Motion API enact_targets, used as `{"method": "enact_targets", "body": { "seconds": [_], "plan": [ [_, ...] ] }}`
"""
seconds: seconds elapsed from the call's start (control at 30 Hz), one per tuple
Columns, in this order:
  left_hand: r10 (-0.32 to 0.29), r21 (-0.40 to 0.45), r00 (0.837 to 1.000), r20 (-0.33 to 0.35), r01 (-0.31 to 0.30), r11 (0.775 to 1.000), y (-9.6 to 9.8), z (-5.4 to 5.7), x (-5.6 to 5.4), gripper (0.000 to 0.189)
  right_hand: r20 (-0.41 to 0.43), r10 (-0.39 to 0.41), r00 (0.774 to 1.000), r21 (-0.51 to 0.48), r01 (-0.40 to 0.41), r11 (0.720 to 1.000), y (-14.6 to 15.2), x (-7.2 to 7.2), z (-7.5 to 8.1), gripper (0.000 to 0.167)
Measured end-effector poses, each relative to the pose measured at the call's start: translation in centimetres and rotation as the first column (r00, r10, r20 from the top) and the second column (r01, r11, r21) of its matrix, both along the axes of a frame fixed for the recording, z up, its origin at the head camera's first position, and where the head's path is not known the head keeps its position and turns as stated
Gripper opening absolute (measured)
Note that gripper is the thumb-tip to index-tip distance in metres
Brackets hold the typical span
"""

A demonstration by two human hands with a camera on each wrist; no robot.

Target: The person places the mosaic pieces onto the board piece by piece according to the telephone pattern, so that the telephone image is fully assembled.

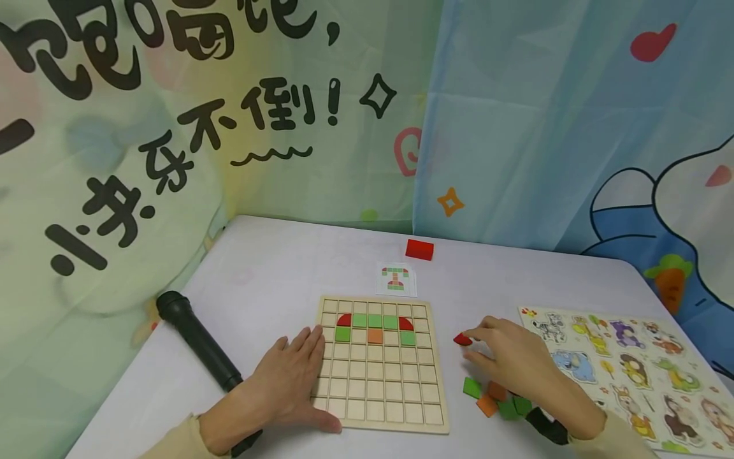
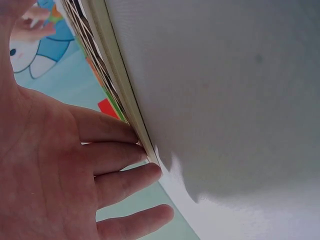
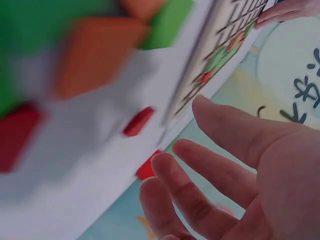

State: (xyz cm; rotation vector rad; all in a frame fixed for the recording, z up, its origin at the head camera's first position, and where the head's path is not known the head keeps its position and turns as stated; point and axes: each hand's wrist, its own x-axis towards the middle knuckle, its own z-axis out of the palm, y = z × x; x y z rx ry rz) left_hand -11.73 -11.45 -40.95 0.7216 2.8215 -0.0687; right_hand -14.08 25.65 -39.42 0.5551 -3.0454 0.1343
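Observation:
A wooden grid board [image 1: 380, 382] lies on the table, with red rounded corner pieces, several green squares and one orange square [image 1: 374, 336] set in its upper rows. My left hand [image 1: 289, 376] rests along the board's left edge, fingers straight, its thumb by the front edge. In the left wrist view its fingertips touch the board's side [image 2: 125, 85]. My right hand [image 1: 510, 350] is right of the board, beside a loose red piece [image 1: 462, 340]. In the right wrist view that red piece [image 3: 139, 121] lies apart from the loosely bent fingers [image 3: 190, 200].
Loose green and orange tiles [image 1: 487, 405] lie in a heap below my right hand. Behind the board are a pattern card [image 1: 396, 280] and a red block [image 1: 420, 249]. A black microphone [image 1: 197, 338] lies at left, an animal puzzle [image 1: 622, 376] at right.

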Motion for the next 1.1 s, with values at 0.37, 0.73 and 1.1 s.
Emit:
{"method": "enact_targets", "body": {
  "seconds": [0.37, 0.73, 1.1],
  "plan": [
    [-0.001, 0.016, 1.0, 0.01, 0.001, 1.0, -0.1, 0.0, -0.1, 0.141, 0.179, -0.146, 0.973, 0.065, 0.136, 0.989, 3.6, 3.6, -0.9, 0.041],
    [-0.003, 0.026, 1.0, 0.01, 0.003, 1.0, -0.1, -0.1, 0.0, 0.141, 0.215, -0.187, 0.959, 0.048, 0.181, 0.982, 3.4, 4.2, -2.3, 0.035],
    [0.002, 0.021, 1.0, 0.011, -0.002, 1.0, -0.1, 0.0, 0.0, 0.141, 0.193, -0.174, 0.966, 0.056, 0.166, 0.984, 2.9, 4.4, -2.4, 0.029]
  ]
}}
